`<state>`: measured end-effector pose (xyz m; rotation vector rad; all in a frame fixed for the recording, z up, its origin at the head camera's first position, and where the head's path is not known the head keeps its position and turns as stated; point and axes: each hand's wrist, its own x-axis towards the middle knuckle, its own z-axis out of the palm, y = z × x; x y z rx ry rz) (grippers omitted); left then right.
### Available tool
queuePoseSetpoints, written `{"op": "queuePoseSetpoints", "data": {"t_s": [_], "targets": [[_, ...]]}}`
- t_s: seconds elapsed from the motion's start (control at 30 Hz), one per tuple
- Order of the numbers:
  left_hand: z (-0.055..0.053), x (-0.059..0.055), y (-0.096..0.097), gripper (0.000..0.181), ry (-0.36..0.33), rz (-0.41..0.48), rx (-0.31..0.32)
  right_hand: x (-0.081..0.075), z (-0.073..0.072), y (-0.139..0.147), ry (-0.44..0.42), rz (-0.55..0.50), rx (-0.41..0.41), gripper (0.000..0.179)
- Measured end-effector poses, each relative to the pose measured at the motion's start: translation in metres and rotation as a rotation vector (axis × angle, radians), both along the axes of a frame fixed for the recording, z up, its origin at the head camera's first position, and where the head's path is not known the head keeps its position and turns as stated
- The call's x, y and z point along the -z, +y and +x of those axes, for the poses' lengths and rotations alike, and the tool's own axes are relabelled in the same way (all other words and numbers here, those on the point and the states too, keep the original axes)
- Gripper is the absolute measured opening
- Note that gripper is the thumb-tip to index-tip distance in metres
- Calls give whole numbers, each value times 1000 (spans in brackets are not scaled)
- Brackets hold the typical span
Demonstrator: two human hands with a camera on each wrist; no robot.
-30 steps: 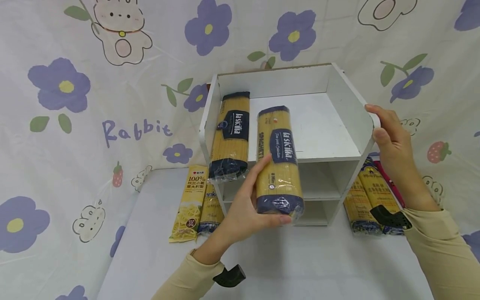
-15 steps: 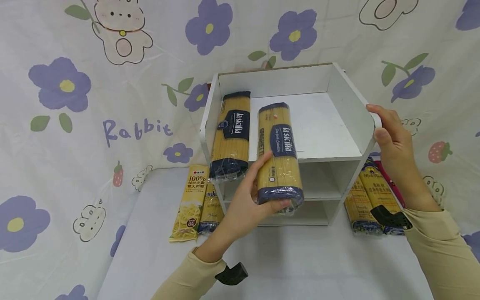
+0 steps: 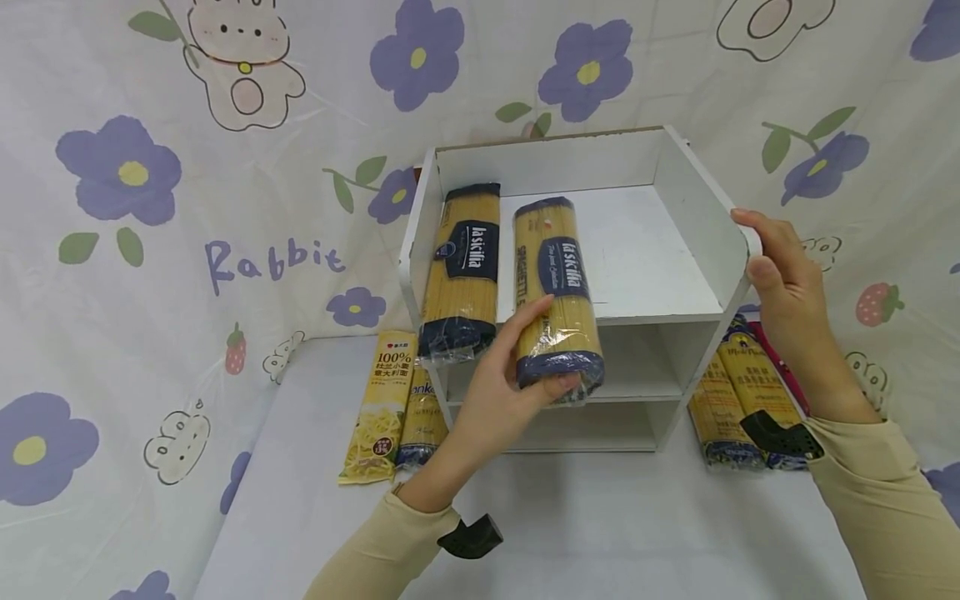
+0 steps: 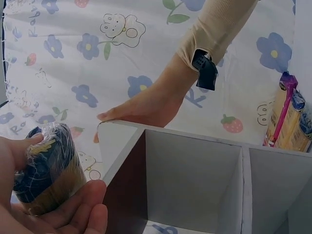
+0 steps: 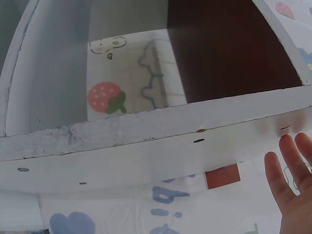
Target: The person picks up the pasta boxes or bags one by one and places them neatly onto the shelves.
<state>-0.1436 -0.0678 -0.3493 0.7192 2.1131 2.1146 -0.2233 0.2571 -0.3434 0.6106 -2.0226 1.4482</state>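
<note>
Right now, from my remote seat, I see the left hand (image 3: 495, 404) with thumb and fingers wrapped round the near end of a spaghetti pack (image 3: 557, 279), which slants over the front edge of the top shelf (image 3: 645, 250); whether its far end touches down, I cannot tell. The right hand (image 3: 791, 304) grips the front corner of the right side panel (image 3: 697, 208) between thumb and forefinger, its other fingers slightly spread, tips against the outer face. I take the step in hand to be laying the pack on that shelf. To do it well, I would feed it straight back, parallel to the neighbouring pack (image 3: 465, 258), then lower the near end gently, drawing the lower fingers out before they get trapped. That neighbour lies along the left side, its near end jutting past the front edge, so I would not copy its depth. The right hand's steadying hold seems worth keeping, in case a push shifts the unit. Below, the white table (image 3: 300, 500) carries a yellow noodle packet (image 3: 378, 408) and another packet (image 3: 422, 429) beside the unit's left corner, and a pair of packs (image 3: 727, 408) beyond its right. Behind hangs a pale cloth (image 3: 300, 208) printed with purple flowers, strawberries and rabbits.
</note>
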Motion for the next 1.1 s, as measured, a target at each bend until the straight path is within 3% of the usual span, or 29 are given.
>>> {"op": "queuePoseSetpoints", "data": {"t_s": [0.47, 0.77, 0.97, 1.1], "targets": [[2, 3, 0, 71, 50, -32, 2, -2, 4, -1, -20, 15, 25, 42], [3, 4, 0, 70, 37, -30, -1, -3, 5, -2, -30, 18, 40, 42], [11, 2, -6, 72, 11, -127, -24, -1, 4, -2, -42, 10, 44, 42], [20, -2, -13, 67, 44, -194, -66, -3, 4, -2, -30, 10, 30, 42]]}}
